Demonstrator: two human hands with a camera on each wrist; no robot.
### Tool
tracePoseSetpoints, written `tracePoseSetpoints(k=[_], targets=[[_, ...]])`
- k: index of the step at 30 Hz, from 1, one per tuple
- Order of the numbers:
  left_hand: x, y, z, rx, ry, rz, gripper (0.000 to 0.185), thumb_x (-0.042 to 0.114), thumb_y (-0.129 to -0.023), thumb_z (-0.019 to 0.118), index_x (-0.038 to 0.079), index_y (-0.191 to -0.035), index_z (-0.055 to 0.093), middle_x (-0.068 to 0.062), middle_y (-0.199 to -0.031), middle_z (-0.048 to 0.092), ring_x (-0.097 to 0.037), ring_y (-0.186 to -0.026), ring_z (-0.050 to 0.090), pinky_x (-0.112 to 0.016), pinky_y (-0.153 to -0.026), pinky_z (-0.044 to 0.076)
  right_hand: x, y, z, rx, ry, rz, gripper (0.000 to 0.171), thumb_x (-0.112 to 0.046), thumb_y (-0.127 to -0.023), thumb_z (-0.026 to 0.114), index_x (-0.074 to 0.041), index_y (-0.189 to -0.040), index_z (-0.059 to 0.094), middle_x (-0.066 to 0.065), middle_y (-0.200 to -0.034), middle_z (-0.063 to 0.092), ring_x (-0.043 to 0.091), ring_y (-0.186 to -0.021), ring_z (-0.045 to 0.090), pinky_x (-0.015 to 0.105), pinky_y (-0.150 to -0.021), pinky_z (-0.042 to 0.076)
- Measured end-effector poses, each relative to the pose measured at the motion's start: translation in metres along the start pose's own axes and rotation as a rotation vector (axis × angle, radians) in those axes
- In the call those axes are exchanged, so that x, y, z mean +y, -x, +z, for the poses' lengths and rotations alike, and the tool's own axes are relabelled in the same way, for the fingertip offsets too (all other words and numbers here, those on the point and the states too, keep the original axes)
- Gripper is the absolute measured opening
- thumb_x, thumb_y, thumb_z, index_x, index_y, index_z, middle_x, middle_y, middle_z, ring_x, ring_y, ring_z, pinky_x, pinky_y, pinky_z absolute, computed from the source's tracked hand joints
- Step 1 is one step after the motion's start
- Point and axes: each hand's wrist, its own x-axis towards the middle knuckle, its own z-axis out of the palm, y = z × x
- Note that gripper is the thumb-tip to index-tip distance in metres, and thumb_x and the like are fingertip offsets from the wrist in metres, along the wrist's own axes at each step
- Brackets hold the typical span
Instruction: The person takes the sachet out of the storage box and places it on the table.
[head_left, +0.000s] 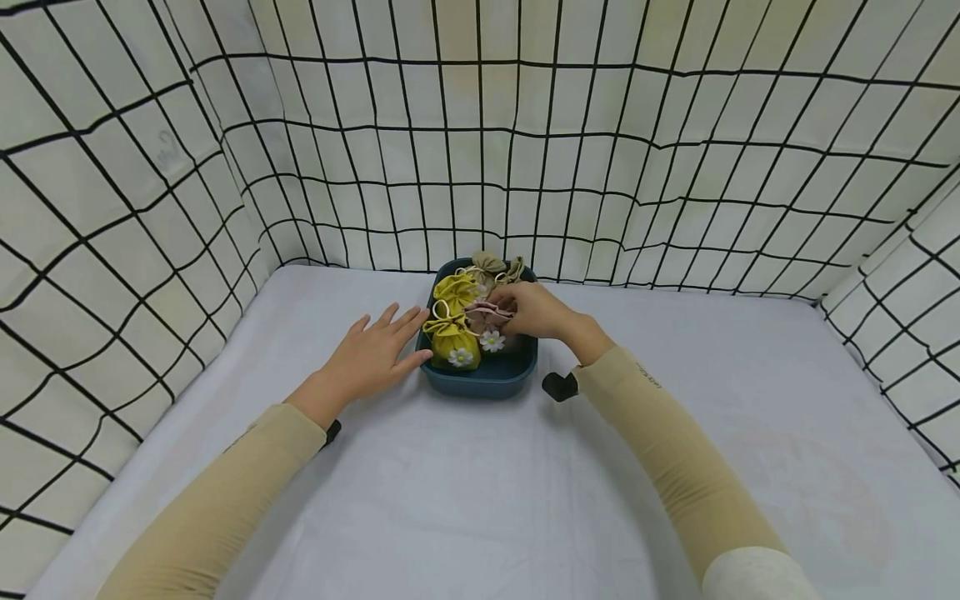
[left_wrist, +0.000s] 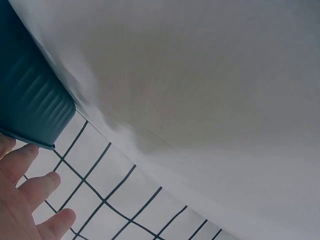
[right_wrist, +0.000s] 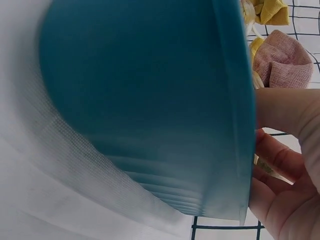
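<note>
A blue plastic basin [head_left: 480, 388] holds several small drawstring pouches. My right hand [head_left: 536, 312] reaches over its right side and grips a dusty pink pouch [head_left: 487, 317] near the gathered top. In the right wrist view the pink pouch [right_wrist: 284, 62] shows past the thumb, with the basin wall [right_wrist: 150, 100] hiding the rest. Two yellow pouches, a front one [head_left: 453, 343] and a back one [head_left: 455, 292], lie at the left. My left hand [head_left: 375, 354] is spread flat, fingertips and thumb at the basin's left rim; its fingers [left_wrist: 42, 190] appear beside the basin in the left wrist view.
Khaki pouches [head_left: 487, 263] fill the back of the basin. White daisy decorations [head_left: 492, 340] are on some pouches. The basin stands on a white-covered table [head_left: 480, 500], near its back edge. Black grid netting [head_left: 585, 167] over white walls encloses the back and sides.
</note>
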Motion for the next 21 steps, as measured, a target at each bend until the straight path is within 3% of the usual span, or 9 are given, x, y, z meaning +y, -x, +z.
tracePoseSetpoints(k=[13, 21], targets=[[0.0, 0.0, 0.001, -0.003, 0.02, -0.006, 0.074, 0.053, -0.107, 0.046, 0.011, -0.164, 0.027, -0.012, -0.166, 0.029, -0.041, -0.153, 0.021, -0.069, -0.116, 0.02, 0.002, 0.006, 0.004, 0.116, -0.055, 0.003, 0.038, -0.006, -0.092, 0.073, -0.002, -0.13, 0.068, 0.016, -0.12, 0.07, 0.029, -0.106, 0.069, 0.042, -0.09, 0.056], [0.0, 0.001, 0.001, 0.003, 0.015, -0.003, 0.073, 0.053, -0.107, 0.045, 0.01, -0.164, 0.028, -0.012, -0.166, 0.03, -0.041, -0.152, 0.022, -0.069, -0.116, 0.02, 0.001, 0.014, 0.002, 0.212, -0.071, 0.018, 0.038, -0.006, -0.092, 0.072, -0.002, -0.13, 0.071, 0.015, -0.121, 0.071, 0.028, -0.101, 0.068, 0.04, -0.082, 0.057]])
